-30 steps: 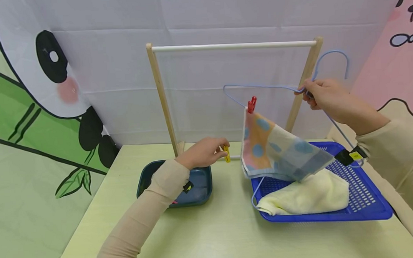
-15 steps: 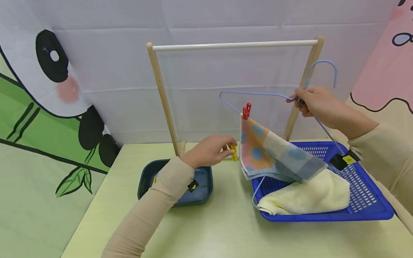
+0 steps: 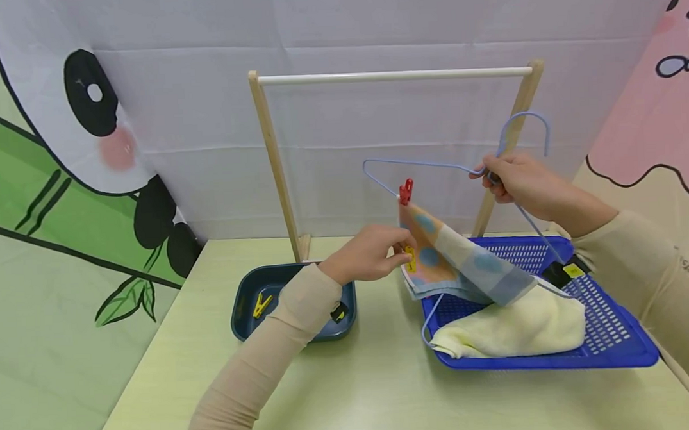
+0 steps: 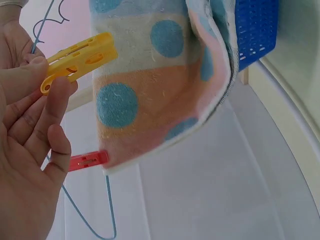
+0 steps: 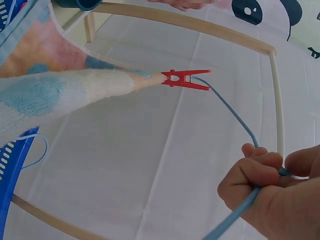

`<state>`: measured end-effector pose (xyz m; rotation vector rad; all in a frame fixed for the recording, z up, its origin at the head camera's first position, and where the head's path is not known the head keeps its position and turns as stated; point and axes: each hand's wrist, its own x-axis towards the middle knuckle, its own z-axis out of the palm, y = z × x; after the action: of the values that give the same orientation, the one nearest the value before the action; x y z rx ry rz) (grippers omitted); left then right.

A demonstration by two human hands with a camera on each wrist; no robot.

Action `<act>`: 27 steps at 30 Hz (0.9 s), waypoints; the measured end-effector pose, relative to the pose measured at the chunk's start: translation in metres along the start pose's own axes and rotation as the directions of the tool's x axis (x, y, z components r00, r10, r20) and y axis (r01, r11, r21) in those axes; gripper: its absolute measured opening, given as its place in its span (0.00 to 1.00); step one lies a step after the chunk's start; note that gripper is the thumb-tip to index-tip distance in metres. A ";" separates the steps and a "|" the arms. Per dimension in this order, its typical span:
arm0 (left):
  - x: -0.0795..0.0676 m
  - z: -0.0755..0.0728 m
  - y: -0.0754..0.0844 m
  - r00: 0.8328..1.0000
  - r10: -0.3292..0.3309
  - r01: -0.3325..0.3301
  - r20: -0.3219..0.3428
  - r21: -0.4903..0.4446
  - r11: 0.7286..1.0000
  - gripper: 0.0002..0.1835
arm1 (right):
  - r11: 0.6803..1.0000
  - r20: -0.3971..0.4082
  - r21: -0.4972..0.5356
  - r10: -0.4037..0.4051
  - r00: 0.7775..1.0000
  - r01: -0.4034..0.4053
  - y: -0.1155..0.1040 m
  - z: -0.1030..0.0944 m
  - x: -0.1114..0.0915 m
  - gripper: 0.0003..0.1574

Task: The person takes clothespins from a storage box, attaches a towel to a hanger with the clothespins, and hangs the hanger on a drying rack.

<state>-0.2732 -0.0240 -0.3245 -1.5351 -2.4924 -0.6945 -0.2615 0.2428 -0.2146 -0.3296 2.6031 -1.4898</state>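
Note:
My left hand [image 3: 375, 255] pinches a yellow clothespin [image 4: 82, 57] between thumb and fingers, right beside a patterned towel [image 3: 438, 256] with blue dots. My right hand [image 3: 519, 182] grips a light blue wire hanger [image 3: 423, 163] just below its hook. One corner of the towel is fastened to the hanger's left part by a red clothespin [image 5: 186, 80]. The rest of the towel droops to the right, its lower end over a blue basket [image 3: 628, 353]. In the left wrist view, the yellow clothespin stands in front of the towel's edge.
Inside the basket lie a pale yellow towel [image 3: 517, 326] and part of another blue hanger [image 3: 427, 330]. A dark tray [image 3: 235, 303] at left holds another yellow clothespin [image 3: 262, 305]. Behind stands a wooden rack with a white bar [image 3: 396, 76].
My right hand has lowered the hanger and shifted it left, with the towel hanging from it. My left hand has carried the yellow clothespin right, up to the towel.

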 end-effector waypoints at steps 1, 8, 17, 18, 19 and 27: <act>0.001 0.001 0.001 1.000 0.005 -0.005 0.001 0.003 1.000 0.06 | 1.000 0.003 0.005 0.002 1.000 -0.002 0.001 0.001 0.001 0.31; 0.008 0.005 0.008 0.999 0.034 -0.034 -0.020 0.006 0.999 0.05 | 0.999 0.001 0.039 0.025 1.000 -0.025 0.006 0.008 0.003 0.30; 0.013 0.010 0.018 0.995 0.076 -0.073 -0.064 0.040 0.996 0.04 | 0.996 0.024 0.090 0.026 0.999 -0.028 0.011 0.016 0.005 0.31; 0.014 0.010 0.019 0.994 0.086 -0.083 -0.068 0.045 0.996 0.04 | 0.995 0.022 0.095 0.024 0.999 -0.026 0.011 0.017 0.005 0.31; 0.015 0.011 0.020 0.993 0.094 -0.091 -0.071 0.046 0.995 0.04 | 0.995 0.020 0.101 0.021 1.000 -0.023 0.011 0.018 0.006 0.31; 0.025 0.016 0.024 0.984 0.165 -0.162 -0.066 0.035 0.986 0.03 | 0.990 0.023 0.138 0.001 1.000 -0.005 0.011 0.024 0.006 0.29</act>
<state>-0.2618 0.0123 -0.3222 -1.6532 -2.2857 -0.6686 -0.2633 0.2268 -0.2358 -0.3252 2.4657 -1.6445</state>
